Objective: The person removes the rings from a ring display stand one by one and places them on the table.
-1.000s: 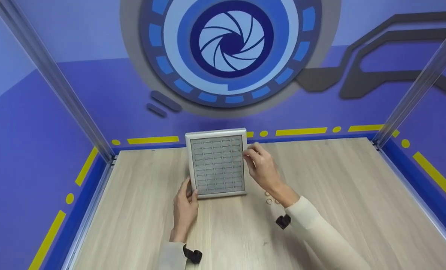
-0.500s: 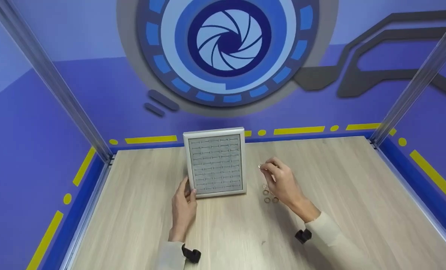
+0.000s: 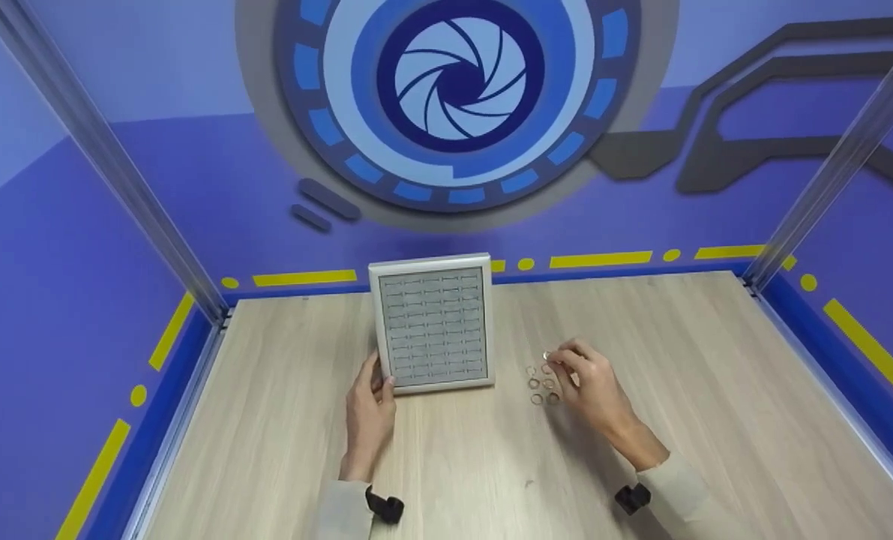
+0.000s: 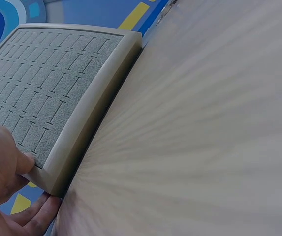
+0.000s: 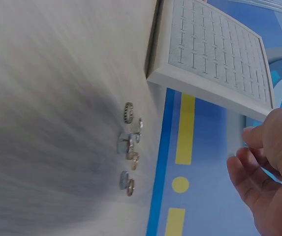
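Note:
An upright ring display [image 3: 437, 327], a white frame with grey slotted padding, leans back near the middle of the table. My left hand [image 3: 370, 420] grips its lower left corner; in the left wrist view the thumb [image 4: 25, 162] lies on the front and the other fingers go beneath the corner. To its right, my right hand [image 3: 592, 382] pinches a small ring [image 3: 546, 355] at the fingertips, close over a group of rings [image 3: 537, 399]. The right wrist view shows the loose rings [image 5: 128, 113] on the table; the pinched ring is hidden there.
The pale wooden table [image 3: 678, 337] ends at a blue patterned back wall [image 3: 214, 187]. Metal posts stand at both back corners, the right post [image 3: 828, 157] among them. Black wrist cameras sit on both sleeves, the right camera [image 3: 632, 498] near the table.
My right hand has drawn away from the display's right edge, rightward and toward me, bringing a ring over the loose rings. The left hand still holds the display in place.

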Motion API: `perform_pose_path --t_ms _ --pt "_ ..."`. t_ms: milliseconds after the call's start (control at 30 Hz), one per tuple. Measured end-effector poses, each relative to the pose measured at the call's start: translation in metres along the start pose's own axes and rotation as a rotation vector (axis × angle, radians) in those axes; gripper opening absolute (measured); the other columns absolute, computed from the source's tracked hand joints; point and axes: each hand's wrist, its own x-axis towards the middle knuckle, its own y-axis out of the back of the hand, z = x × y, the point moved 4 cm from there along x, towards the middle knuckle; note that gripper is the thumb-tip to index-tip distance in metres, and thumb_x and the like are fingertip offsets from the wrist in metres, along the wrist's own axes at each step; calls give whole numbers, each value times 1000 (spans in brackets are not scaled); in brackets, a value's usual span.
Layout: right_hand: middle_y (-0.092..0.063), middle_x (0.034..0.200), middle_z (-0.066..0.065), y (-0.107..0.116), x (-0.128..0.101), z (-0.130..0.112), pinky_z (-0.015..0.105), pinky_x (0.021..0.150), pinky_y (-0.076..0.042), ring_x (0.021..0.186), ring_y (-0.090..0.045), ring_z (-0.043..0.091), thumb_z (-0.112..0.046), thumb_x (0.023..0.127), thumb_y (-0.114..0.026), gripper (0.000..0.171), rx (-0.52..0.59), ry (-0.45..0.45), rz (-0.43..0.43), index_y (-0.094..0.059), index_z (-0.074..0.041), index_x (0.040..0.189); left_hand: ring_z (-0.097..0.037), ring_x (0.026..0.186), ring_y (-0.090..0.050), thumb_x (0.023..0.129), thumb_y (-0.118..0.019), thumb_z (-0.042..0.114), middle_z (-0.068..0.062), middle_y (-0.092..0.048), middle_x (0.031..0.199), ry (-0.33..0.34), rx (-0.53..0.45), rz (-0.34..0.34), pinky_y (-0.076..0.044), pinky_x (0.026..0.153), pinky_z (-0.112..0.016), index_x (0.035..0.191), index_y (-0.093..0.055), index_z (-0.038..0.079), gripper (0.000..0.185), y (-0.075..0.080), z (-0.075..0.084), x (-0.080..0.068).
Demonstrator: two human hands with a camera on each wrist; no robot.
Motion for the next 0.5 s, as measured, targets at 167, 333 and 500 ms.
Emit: perform_pose_path --t_ms 167,333,500 --pt "-65 93 4 0 -15 7 16 67 -61 78 -70 14 22 81 -79 27 -3 -64 -39 -77 -2 93 -42 132 -65 104 -65 -1 -26 -54 157 2 -3 4 -62 106 -40 161 -44 3 60 -1 -1 0" --pt "-68 93 3 1 -27 14 19 65 -63 78 -70 12 18 82 -81 23 -20 -137 -87 -79 -3 92 -42 133 -64 104 -65 -1 -26 -52 158 5 15 9 -62 104 -41 161 -44 2 60 -1 -2 0" --pt "-69 91 1 1 -36 22 18 64 -62 76 -69 10 15 82 -83 20 -16 -209 -135 -80 -3 90 -40 137 -62 105 -64 1 -24 -51 160 20 29 6 -62 106 -43 161 -43 4 60 -1 -2 -1"
